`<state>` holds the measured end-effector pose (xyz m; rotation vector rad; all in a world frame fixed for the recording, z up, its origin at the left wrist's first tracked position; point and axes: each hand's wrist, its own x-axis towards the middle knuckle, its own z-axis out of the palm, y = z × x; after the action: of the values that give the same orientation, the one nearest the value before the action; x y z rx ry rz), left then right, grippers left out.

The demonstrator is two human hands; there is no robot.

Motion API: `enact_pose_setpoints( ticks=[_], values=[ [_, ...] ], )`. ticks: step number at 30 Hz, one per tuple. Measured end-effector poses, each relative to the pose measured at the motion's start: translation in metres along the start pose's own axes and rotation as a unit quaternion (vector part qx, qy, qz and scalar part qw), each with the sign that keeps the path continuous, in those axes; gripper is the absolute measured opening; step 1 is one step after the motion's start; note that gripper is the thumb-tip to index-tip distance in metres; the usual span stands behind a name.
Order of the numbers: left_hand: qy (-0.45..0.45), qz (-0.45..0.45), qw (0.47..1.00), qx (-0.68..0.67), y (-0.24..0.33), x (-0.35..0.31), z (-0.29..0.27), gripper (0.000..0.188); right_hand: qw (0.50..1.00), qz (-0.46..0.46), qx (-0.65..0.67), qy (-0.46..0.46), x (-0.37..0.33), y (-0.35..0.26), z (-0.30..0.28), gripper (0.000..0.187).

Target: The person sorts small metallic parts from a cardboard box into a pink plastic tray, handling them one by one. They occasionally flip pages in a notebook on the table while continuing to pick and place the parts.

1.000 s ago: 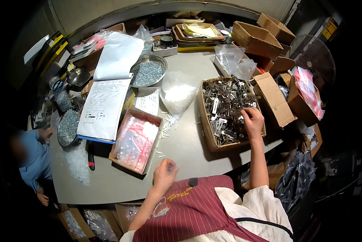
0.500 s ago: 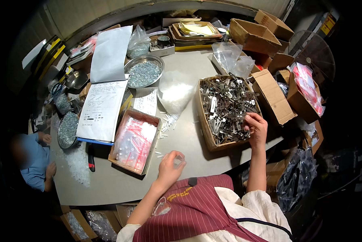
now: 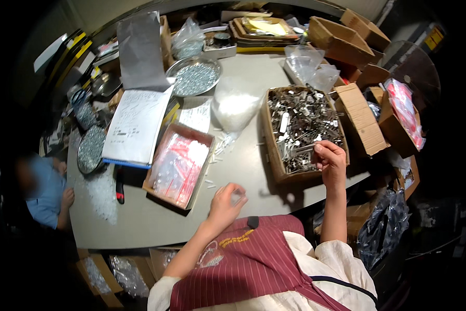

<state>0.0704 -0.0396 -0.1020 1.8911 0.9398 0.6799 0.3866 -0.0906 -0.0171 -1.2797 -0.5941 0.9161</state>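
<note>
My right hand (image 3: pixel 331 159) is raised over the near right part of a cardboard carton (image 3: pixel 298 178) heaped with small dark and silvery metal pieces (image 3: pixel 300 111). Its thumb and fingers pinch a slim, flat metal piece (image 3: pixel 306 147) that points to the left. Lower and to the left, close to the apron, my left hand (image 3: pixel 223 208) curls around a small clear plastic bag (image 3: pixel 237 196). Left of that hand stands a shallow box (image 3: pixel 187 203) of clear bags with red edges. Several short white plastic pieces (image 3: pixel 217 153) lie scattered beyond it on the table.
A bag of white pieces (image 3: pixel 235 106) rests mid-table. Beyond the shallow box are an open notebook (image 3: pixel 134 124) and metal bowls of small shiny parts (image 3: pixel 195 78). A red-and-black-handled tool (image 3: pixel 120 192) lies left. Another person (image 3: pixel 41 192) sits at the left edge; open cartons (image 3: pixel 360 122) crowd the right.
The view has shifted a little, moving the table upward in the picture. My right hand has come slightly nearer to me over the carton, and its metal piece shows more clearly.
</note>
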Motion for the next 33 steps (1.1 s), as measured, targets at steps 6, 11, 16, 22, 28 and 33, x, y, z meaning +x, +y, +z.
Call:
enact_pose_setpoints(
  ticks=[6, 11, 16, 22, 28, 33],
  values=[
    [0.025, 0.034, 0.998, -0.041, 0.033, 0.02, -0.005, 0.024, 0.981, 0.095, -0.012, -0.167, -0.045, 0.022, 0.075, 0.009],
    [0.067, 0.041, 0.997, -0.02, 0.02, 0.012, -0.012, 0.025, 0.95, 0.055, -0.17, -0.256, -0.055, 0.041, 0.089, 0.015],
    [0.094, 0.068, 0.993, -0.016, 0.014, 0.006, -0.005, 0.021, 0.867, -0.217, -0.276, -0.352, -0.063, 0.025, 0.115, 0.021],
    [-0.067, 0.01, 0.99, -0.125, 0.009, 0.0, -0.02, 0.029, 0.751, -0.392, -0.378, -0.374, -0.054, 0.023, 0.111, 0.019],
    [0.043, -0.05, 0.957, -0.283, 0.004, 0.005, -0.024, 0.016, 0.816, -0.327, -0.372, -0.299, -0.052, 0.054, 0.092, 0.015],
    [0.032, -0.057, 0.963, -0.262, 0.028, 0.01, -0.032, 0.015, 0.859, -0.298, -0.329, -0.254, -0.064, 0.055, 0.093, 0.017]
  ],
)
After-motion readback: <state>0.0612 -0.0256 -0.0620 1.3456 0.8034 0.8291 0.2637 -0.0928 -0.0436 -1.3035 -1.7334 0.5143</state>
